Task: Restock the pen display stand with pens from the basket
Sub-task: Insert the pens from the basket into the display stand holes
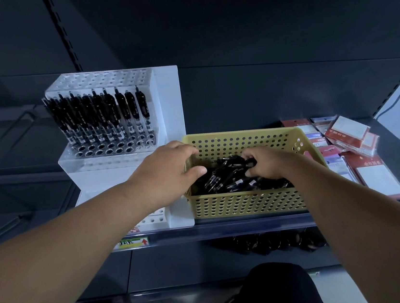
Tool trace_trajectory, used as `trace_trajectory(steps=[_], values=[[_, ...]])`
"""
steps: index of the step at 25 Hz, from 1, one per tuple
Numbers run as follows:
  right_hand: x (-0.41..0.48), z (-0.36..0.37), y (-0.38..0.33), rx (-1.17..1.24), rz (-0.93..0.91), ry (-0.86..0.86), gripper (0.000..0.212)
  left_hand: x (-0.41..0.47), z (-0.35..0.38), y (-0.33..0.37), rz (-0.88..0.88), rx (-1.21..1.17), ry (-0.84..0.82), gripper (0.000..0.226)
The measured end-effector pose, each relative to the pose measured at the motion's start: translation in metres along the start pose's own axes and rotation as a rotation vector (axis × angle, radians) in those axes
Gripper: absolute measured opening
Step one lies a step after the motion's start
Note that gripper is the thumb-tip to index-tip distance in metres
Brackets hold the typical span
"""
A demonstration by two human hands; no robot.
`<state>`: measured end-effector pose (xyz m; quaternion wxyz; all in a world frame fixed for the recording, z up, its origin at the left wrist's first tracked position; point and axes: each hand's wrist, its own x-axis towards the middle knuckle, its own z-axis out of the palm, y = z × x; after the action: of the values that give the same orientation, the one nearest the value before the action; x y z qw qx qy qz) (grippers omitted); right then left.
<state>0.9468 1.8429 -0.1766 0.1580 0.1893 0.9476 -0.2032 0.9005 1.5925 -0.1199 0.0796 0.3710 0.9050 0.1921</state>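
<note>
A yellow perforated basket (248, 204) stands on the shelf and holds a heap of black pens (224, 177). To its left is a clear acrylic pen display stand (99, 81) with stepped rows of holes. Its upper rows carry upright black pens (103, 112); the lower front holes are bare. My left hand (163, 171) grips the basket's left rim, thumb inside. Inside the basket, my right hand (267, 163) is closed on a bunch of pens near the back right.
Red and white packaged goods (350, 133) lie stacked on the shelf to the right of the basket. A dark shelf edge (228, 228) with a price label (133, 242) runs along the front. Dark items hang below the shelf.
</note>
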Motion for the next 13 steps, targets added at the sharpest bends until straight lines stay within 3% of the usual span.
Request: trace_trajectory(steps=[2,6,8,13], values=[[-0.004,-0.006,-0.005,0.201,-0.055,0.121,0.047,-0.001,-0.002,0.001,-0.001,-0.022,0.008,0.047],[-0.014,-0.024,-0.02,0.627,-0.115,0.354,0.012,-0.005,-0.006,0.009,-0.027,-0.104,0.019,0.049],[-0.021,-0.036,-0.031,0.918,-0.1,0.443,0.007,-0.008,-0.007,0.015,-0.041,-0.172,0.026,0.05],[-0.061,-0.046,-0.072,1.494,-0.102,0.362,0.013,-0.02,-0.012,0.025,-0.061,-0.402,0.052,0.049]])
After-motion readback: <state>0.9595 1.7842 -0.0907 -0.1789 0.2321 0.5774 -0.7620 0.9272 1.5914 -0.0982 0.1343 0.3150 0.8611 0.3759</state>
